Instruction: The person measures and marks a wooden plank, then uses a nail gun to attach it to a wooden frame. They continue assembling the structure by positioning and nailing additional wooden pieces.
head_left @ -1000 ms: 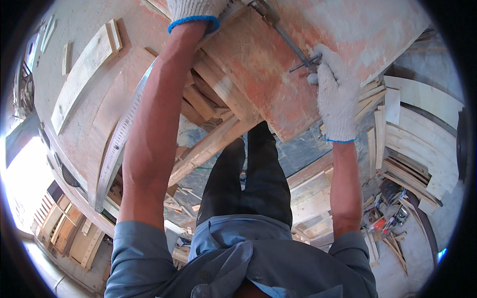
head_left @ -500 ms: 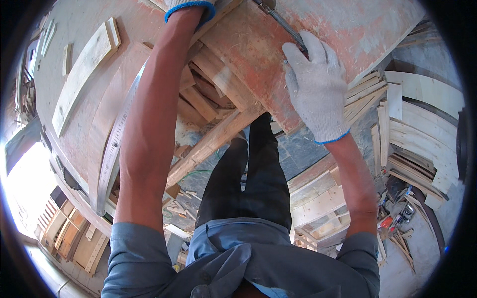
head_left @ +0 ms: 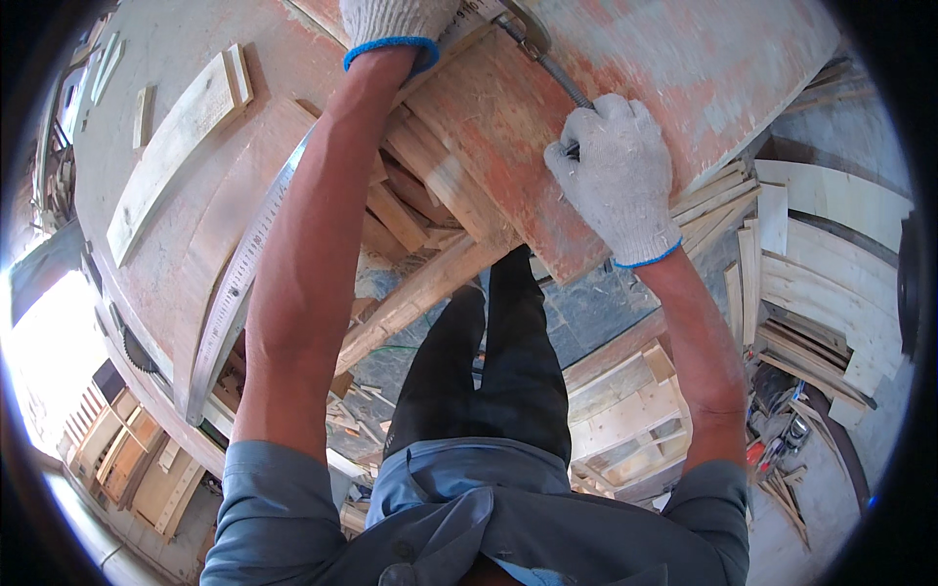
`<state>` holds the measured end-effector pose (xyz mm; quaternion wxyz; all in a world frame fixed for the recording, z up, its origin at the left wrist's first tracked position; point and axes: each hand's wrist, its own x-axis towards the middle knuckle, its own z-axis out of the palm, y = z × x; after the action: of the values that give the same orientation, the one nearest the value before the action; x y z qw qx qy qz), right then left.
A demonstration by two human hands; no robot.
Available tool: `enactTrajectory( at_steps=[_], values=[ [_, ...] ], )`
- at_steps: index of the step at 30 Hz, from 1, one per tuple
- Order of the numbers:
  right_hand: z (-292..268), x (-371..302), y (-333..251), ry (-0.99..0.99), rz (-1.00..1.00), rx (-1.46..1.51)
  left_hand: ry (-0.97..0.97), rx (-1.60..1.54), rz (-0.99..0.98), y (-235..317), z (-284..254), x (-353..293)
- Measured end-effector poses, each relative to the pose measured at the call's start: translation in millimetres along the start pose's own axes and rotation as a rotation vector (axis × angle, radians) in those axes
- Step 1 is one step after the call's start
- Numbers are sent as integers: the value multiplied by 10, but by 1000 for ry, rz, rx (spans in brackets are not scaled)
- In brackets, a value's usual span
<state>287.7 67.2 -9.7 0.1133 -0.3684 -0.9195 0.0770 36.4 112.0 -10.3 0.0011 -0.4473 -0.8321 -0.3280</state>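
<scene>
My right hand (head_left: 618,176), in a white knit glove with a blue cuff, is closed around the near end of a clamp (head_left: 562,80) with a threaded metal screw. The clamp's far end sits by a marked metal strip (head_left: 486,8) at the top edge. My left hand (head_left: 396,20), gloved the same way, reaches the top edge beside that strip; its fingers are cut off from view. Under the clamp lies a worn reddish board (head_left: 489,117) on the bench. A long metal ruler (head_left: 239,264) runs along the bench beside my left forearm, which hides part of it.
A curved pale wood piece (head_left: 171,151) and small strips (head_left: 144,115) lie on the bench at left. A wooden beam (head_left: 420,293) crosses near my legs. Stacked curved boards (head_left: 831,264) stand at right, with tools (head_left: 782,430) on the floor below.
My left hand has come lower into view. The right hand has curled its fingers and thumb more tightly around the clamp's end. More of the clamp's far end shows.
</scene>
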Motion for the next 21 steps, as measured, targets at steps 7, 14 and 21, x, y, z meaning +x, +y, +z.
enactTrajectory(
  at_steps=[7, 14, 21],
  values=[
    [31, 23, -14, 21, 15, 78, -13, 1, -6, -6, -60, 4],
    [46, -28, 22, 39, 66, 217, 0, -34, 29, 21, 10, -12],
    [-191, -118, -28, 33, 225, 646, 23, -18, -6, -30, -11, -21]
  ],
)
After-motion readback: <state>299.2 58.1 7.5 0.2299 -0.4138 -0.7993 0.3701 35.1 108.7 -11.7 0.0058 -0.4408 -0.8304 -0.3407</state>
